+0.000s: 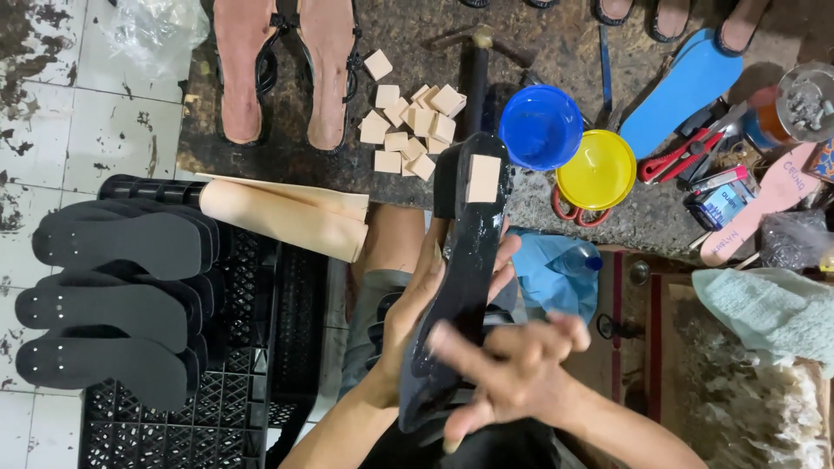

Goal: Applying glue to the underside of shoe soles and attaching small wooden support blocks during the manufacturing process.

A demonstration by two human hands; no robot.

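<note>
Black shoe sole (465, 278) upright, clamped in left hand (417, 304) grip, right hand (512, 373) fingers spread flat against it

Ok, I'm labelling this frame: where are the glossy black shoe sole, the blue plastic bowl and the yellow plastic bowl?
Glossy black shoe sole (460, 287): head view, bare mid-length.
Blue plastic bowl (539, 127): head view, inside bottom.
Yellow plastic bowl (596, 170): head view, inside bottom.

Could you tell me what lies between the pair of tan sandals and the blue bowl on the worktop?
In the head view, a heap of small tan square blocks and a dark hammer lie between the sandals and the blue bowl.
</note>
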